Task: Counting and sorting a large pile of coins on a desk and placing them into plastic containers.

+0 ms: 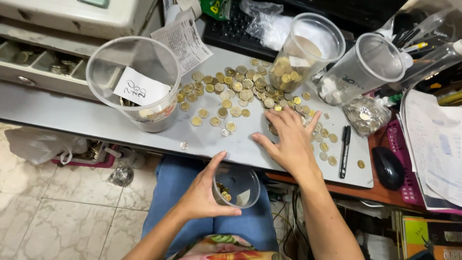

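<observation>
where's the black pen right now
In the head view the black pen lies on the grey desk, just right of the right hand and left of the black mouse.

coins (234, 88): I see gold and silver, mixed
desk (72, 118): pale grey
cups (132, 82): clear plastic
paper slip (140, 88): white, dark handwriting
pen (344, 150): black
mouse (388, 167): black
jeans (168, 190): blue
floor tiles (57, 212): beige, marbled

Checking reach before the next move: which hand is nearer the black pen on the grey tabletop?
Right. The right hand lies flat on the coins just left of the black pen; the left hand holds a small clear cup below the table edge.
</observation>
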